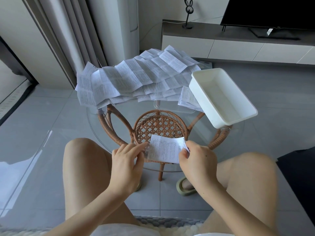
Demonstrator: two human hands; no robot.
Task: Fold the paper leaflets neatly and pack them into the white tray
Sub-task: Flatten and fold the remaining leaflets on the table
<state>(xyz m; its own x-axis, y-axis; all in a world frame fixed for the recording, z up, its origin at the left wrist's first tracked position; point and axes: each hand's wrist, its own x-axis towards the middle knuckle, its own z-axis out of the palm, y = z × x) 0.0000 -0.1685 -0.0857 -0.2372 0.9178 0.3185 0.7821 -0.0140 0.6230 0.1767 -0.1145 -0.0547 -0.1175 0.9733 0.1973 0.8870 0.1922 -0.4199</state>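
Loose pile: creased, unfolded white printed paper leaflets point(122, 79) lie heaped across the far left and middle of the round glass tabletop point(144, 109), some hanging over its edge.
Left hand point(129, 155): fingers fairly straight and reaching to the left edge of the sheet being worked on. The tips are blurred, so contact looks likely but is not certain.
Leaflet in hand point(164, 150): a small printed sheet, already partly folded, is held low over the near side of the table, between the two hands.
Right hand point(196, 157): fingers and thumb are curled, pinching the sheet's right edge.
Folded few: a short stack of folded leaflets point(186, 97) lies just beside the tray's left wall.
White rectangular plastic tray point(252, 111): sits on the right of the table and appears to hold nothing yet.
Doing the fold well: probably keep the right pinch firm as an anchor, bring the left edge over until the corners meet, then run flat fingers along the crease. Thin paper skews easily, so align it before pressing.
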